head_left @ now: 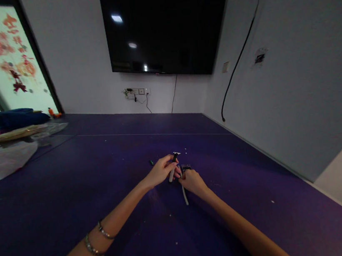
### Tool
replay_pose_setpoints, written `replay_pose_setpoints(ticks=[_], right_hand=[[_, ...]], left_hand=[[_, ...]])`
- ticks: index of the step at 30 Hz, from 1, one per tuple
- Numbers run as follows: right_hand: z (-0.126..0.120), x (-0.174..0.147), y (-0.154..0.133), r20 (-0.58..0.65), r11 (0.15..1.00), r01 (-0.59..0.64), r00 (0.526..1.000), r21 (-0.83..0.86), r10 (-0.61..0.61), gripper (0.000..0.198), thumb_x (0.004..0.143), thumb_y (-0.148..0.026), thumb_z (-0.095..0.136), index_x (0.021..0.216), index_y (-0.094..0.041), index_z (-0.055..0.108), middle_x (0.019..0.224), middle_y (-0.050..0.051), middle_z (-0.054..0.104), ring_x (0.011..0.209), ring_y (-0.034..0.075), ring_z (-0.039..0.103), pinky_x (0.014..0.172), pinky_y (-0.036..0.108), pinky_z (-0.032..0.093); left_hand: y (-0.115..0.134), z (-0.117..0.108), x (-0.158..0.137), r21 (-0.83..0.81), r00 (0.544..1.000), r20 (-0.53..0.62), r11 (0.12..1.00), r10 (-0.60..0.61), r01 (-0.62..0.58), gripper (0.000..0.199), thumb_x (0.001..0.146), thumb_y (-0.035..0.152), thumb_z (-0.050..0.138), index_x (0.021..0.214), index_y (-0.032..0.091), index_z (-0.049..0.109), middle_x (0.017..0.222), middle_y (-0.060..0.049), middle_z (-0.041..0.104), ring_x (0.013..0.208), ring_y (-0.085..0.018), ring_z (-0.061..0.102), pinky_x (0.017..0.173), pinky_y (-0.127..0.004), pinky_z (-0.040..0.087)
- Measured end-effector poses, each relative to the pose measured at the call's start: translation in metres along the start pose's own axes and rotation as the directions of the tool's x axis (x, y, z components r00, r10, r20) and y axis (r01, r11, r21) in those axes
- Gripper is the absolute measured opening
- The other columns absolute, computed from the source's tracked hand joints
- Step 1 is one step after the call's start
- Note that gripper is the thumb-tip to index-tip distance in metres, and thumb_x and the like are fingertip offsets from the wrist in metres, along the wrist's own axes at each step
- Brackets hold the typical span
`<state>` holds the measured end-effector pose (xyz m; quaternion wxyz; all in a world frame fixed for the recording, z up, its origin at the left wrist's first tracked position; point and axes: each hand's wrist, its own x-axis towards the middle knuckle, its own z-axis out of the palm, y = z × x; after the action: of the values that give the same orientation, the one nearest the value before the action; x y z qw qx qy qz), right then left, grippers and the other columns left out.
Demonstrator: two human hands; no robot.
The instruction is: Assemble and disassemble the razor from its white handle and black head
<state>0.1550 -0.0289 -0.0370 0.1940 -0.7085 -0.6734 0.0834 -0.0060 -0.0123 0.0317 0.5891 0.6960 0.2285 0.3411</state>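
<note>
My left hand [161,172] is closed on a small razor-like tool [172,175] with a pale handle, a dark neck and a flat, light crosspiece at its top. Right beside it, my right hand [193,181] is closed around a thin, pale, slightly curved rod [185,195], whose lower end sticks out below the fingers. A small dark piece [186,167] shows just above my right knuckles; whether it joins the rod I cannot tell. Both hands are close together over the dark purple surface [123,218]. My fingers partly hide both items.
A small dark green object [151,163] lies left of my left hand. White specks [186,151] dot the surface nearby. Plastic bags [5,162] and dark blue cloth [18,118] are at the far left. A black cable [240,56] hangs along the right wall; a television [164,28] hangs ahead.
</note>
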Motion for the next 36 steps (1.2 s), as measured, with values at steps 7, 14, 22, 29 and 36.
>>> replay_pose_setpoints(ticks=[7,14,22,29,36], right_hand=[[-0.015,0.008,0.008,-0.006,0.999,0.042,0.999,0.035,-0.042,0.034,0.077,-0.043,0.052,0.059,-0.018,0.067,0.061,0.008,0.066,0.057,0.018,0.061,0.049,0.023,0.033],[-0.047,0.038,0.055,-0.072,0.982,0.096,0.994,0.166,-0.085,0.025,0.076,-0.035,0.054,0.075,-0.019,0.072,0.072,0.005,0.069,0.067,0.017,0.062,0.058,0.023,0.040],[-0.024,0.046,0.068,-0.069,0.951,0.283,0.959,0.122,-0.277,0.024,0.080,-0.024,0.050,0.091,-0.019,0.071,0.089,0.007,0.065,0.084,0.018,0.058,0.077,0.027,0.042],[-0.020,0.044,0.071,-0.028,0.950,0.301,0.954,0.085,-0.299,0.025,0.080,-0.026,0.052,0.096,-0.021,0.070,0.091,0.008,0.061,0.086,0.018,0.054,0.080,0.028,0.041],[-0.020,0.040,0.068,-0.061,0.958,0.257,0.966,0.124,-0.251,0.022,0.078,-0.025,0.053,0.090,-0.020,0.070,0.090,0.006,0.060,0.085,0.017,0.054,0.077,0.027,0.041]], left_hand=[[-0.006,-0.001,0.001,-0.014,1.000,0.007,1.000,-0.023,0.023,0.015,0.083,0.029,0.050,0.089,0.015,0.047,0.072,-0.005,0.064,0.060,-0.014,0.064,0.055,-0.024,0.047],[-0.011,-0.003,0.005,-0.001,0.999,-0.010,0.999,-0.032,0.032,0.016,0.083,0.029,0.050,0.090,0.015,0.047,0.072,-0.006,0.065,0.060,-0.015,0.064,0.052,-0.023,0.046],[-0.011,-0.003,0.005,-0.009,1.000,-0.020,1.000,-0.006,0.006,0.019,0.082,0.031,0.052,0.089,0.015,0.047,0.071,-0.005,0.064,0.058,-0.015,0.063,0.050,-0.022,0.045],[-0.011,-0.003,0.004,-0.001,1.000,-0.023,1.000,-0.013,0.013,0.016,0.082,0.029,0.051,0.090,0.015,0.048,0.072,-0.005,0.064,0.058,-0.014,0.063,0.052,-0.023,0.045],[-0.010,0.000,0.002,0.006,0.999,-0.026,0.999,-0.035,0.035,0.012,0.083,0.024,0.049,0.090,0.014,0.049,0.071,-0.005,0.064,0.059,-0.014,0.063,0.058,-0.026,0.048]])
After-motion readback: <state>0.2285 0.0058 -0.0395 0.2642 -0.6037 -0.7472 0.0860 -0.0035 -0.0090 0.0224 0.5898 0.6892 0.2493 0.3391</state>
